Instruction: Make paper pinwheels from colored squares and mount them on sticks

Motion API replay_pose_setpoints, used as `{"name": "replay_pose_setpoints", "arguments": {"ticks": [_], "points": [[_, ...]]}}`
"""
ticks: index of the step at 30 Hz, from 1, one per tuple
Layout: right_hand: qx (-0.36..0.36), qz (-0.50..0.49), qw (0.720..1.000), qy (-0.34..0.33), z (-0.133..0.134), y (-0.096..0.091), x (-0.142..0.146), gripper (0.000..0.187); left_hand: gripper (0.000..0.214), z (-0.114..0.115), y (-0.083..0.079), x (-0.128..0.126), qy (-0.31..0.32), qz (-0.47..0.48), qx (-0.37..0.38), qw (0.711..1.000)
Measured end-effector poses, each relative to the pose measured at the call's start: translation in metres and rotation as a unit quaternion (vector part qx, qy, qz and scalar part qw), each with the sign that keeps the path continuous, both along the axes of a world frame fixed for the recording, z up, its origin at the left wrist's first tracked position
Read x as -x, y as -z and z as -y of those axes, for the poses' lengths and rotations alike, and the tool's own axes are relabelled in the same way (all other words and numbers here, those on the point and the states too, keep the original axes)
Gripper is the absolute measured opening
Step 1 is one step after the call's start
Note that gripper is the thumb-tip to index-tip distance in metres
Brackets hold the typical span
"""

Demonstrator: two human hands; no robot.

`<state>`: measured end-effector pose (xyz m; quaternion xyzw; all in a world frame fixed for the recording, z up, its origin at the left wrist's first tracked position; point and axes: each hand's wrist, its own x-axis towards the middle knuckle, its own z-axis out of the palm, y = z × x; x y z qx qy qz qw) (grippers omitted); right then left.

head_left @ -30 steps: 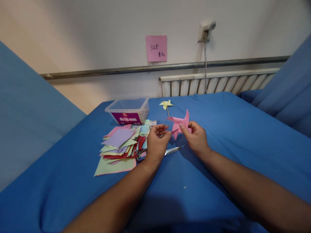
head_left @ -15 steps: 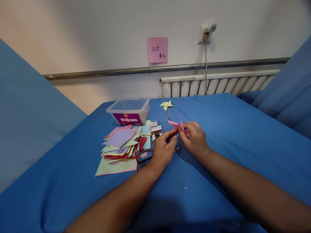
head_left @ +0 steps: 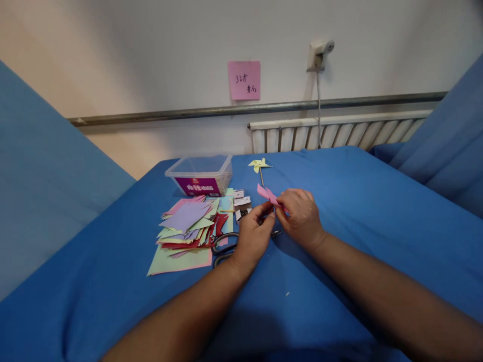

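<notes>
Between my two hands is a pink paper pinwheel [head_left: 265, 193], its folded blades standing up over the fingertips. My right hand [head_left: 302, 217] pinches it from the right, thumb and fingers closed on the paper. From the left, my left hand [head_left: 252, 236] holds its lower edge between thumb and forefinger; the exact grip is partly hidden. Under the left hand lie dark-handled scissors [head_left: 225, 241], with the blade tip showing to the right. A finished-looking pale yellow pinwheel [head_left: 259, 165] on a stick lies just beyond the hands.
Left of the hands, a pile of coloured paper pieces [head_left: 186, 218] rests on larger sheets. Small open boxes [head_left: 241, 201] stand beside it. Behind is a clear plastic tub [head_left: 199, 176] with a purple label. The blue cloth [head_left: 358, 211] covers the table up to a radiator [head_left: 339, 133].
The pink pinwheel has turned and its upright blade is now folded down toward the left. My right hand has rolled over slightly; my left hand has barely moved.
</notes>
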<state>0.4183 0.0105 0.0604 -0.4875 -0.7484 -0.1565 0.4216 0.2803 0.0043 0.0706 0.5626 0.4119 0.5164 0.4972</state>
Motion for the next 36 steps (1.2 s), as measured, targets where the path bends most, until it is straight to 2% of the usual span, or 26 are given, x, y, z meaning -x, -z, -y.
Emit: {"name": "replay_pose_setpoints", "arguments": {"ticks": [9, 18, 23, 28, 31, 36], "points": [[0.012, 0.042, 0.999, -0.021, 0.006, -0.006, 0.005, 0.016, 0.024, -0.002, -0.004, 0.003, -0.008, 0.04, 0.029, 0.999], [0.078, 0.069, 0.993, -0.048, 0.019, -0.011, 0.015, 0.039, 0.023, -0.015, 0.003, 0.01, -0.044, 0.095, 0.063, 0.993], [0.098, 0.062, 0.991, -0.064, 0.023, -0.012, 0.015, 0.046, 0.023, -0.02, 0.003, 0.013, -0.073, 0.086, 0.089, 0.99], [0.103, 0.059, 0.99, -0.076, 0.024, -0.014, 0.014, 0.045, 0.02, -0.019, -0.003, 0.014, -0.072, 0.123, 0.119, 0.983], [0.106, 0.037, 0.99, -0.08, 0.022, -0.013, 0.014, 0.035, 0.018, -0.018, -0.005, 0.014, -0.056, 0.138, 0.139, 0.979], [0.09, -0.096, 0.987, -0.096, 0.012, -0.003, 0.009, 0.022, 0.017, -0.017, -0.001, 0.013, -0.034, 0.129, 0.159, 0.978]]}}
